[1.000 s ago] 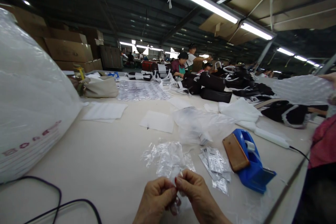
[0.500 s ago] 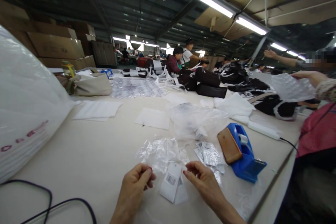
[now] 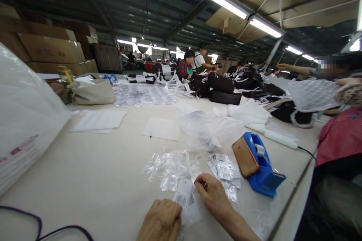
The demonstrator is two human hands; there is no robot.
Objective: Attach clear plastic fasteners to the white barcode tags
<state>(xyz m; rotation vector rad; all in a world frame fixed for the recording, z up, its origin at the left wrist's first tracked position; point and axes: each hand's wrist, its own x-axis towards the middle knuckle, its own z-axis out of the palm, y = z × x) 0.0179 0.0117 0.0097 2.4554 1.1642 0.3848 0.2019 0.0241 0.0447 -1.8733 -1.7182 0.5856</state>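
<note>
White tags with barcodes lie on the table between my hands. My left hand is curled, palm down, at the tags' lower left edge; its fingertips are hidden beneath it. At their upper right is my right hand, thumb and index finger pinched together near the tag's top; whatever is between them is too small to make out. Clear plastic bags lie just beyond the tags. Silvery packets sit beyond my right hand.
A blue tape dispenser with a brown phone leaning on it stands right. White sheets, a big plastic bag and black bags surround the work area. A person in red stands at right.
My left hand has moved down and right to the tags' lower edge and turned palm down. My right hand has shifted slightly left. The view has turned a little.
</note>
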